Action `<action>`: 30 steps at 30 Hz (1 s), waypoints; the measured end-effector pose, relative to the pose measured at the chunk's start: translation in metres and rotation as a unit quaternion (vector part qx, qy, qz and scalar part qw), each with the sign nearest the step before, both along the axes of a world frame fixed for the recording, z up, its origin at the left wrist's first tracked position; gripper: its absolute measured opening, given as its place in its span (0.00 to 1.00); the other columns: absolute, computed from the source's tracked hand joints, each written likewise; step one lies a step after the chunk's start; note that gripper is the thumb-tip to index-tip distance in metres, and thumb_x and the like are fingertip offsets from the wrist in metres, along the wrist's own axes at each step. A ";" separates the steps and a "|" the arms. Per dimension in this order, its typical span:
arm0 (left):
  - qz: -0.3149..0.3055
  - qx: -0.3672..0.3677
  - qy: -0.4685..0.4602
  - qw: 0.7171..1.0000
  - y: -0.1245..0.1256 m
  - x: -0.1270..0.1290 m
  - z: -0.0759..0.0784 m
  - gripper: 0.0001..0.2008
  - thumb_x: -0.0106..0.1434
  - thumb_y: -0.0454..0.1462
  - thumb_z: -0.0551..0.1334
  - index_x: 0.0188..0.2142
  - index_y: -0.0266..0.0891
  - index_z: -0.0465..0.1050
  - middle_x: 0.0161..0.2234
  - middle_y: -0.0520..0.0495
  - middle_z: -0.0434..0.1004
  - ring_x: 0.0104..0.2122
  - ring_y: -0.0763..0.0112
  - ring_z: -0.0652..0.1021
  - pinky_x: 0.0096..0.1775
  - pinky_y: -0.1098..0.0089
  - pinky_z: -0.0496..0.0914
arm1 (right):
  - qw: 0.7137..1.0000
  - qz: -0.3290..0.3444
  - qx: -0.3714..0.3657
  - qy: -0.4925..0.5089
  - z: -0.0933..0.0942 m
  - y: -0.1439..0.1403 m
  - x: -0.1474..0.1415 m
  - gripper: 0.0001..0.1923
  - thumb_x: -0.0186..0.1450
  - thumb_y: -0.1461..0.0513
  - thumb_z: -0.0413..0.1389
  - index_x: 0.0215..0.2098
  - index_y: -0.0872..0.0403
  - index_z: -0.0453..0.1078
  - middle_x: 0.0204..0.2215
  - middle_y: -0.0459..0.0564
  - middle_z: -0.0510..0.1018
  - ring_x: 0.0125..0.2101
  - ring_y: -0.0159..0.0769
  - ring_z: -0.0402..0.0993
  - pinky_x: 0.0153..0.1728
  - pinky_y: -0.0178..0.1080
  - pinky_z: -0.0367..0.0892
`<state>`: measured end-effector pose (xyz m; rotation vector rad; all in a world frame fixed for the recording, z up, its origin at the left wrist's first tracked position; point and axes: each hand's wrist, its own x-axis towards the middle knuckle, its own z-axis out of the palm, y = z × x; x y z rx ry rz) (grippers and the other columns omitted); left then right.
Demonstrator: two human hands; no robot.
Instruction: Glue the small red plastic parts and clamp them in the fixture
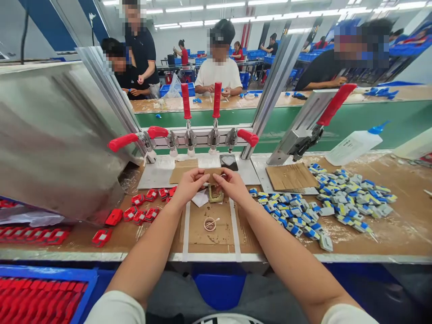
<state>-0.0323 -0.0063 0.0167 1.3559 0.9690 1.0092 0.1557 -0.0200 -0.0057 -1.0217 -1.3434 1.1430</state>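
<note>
Between both hands is a small flat brown piece of cardboard (213,172). My left hand (193,183) pinches its left end, thumb pointing inward. On the other end, my right hand (232,183) has a similar pinch. Just under the hands lies a yellowish square block with a hollow (216,195), partly covered by them. A white scrap of paper (200,199) touches the area at its left. Nearer to me, a small round cup (209,225) with a thin white stick in it stands on a stained cardboard sheet (195,234).
Red-handled toggle clamps (189,135) stand on a metal frame behind my hands. Red parts (145,211) lie left, blue-and-grey parts (297,213) are heaped right. A white bottle (353,146) stands far right, and a blue crate (91,288) lower left. Several people work opposite.
</note>
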 end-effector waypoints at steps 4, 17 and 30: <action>0.047 0.000 -0.026 0.999 -0.002 0.006 0.000 0.28 0.49 0.55 0.77 0.37 0.36 0.75 0.32 0.49 0.79 0.32 0.72 0.77 0.34 0.73 0.75 | 0.999 -0.050 0.001 0.005 0.001 0.000 0.001 0.23 0.59 0.42 0.67 0.35 0.51 0.74 0.20 0.42 0.75 0.20 0.34 0.70 0.24 0.38 0.68; 0.084 0.148 0.088 0.982 -0.012 0.000 0.009 0.15 0.60 0.47 0.73 0.39 0.38 0.87 0.27 0.48 0.78 0.27 0.73 0.72 0.28 0.72 0.67 | 0.999 -0.023 0.043 0.010 0.009 -0.006 0.005 0.21 0.62 0.44 0.66 0.40 0.51 0.82 0.19 0.41 0.73 0.19 0.31 0.63 0.24 0.38 0.63; 0.050 0.081 -0.031 0.995 -0.018 0.010 0.003 0.21 0.53 0.49 0.77 0.41 0.37 0.87 0.26 0.47 0.81 0.23 0.72 0.75 0.25 0.72 0.70 | 0.986 -0.048 0.126 0.094 0.005 -0.010 -0.001 0.19 0.60 0.45 0.70 0.36 0.49 0.77 0.33 0.48 0.80 0.35 0.39 0.77 0.40 0.42 0.73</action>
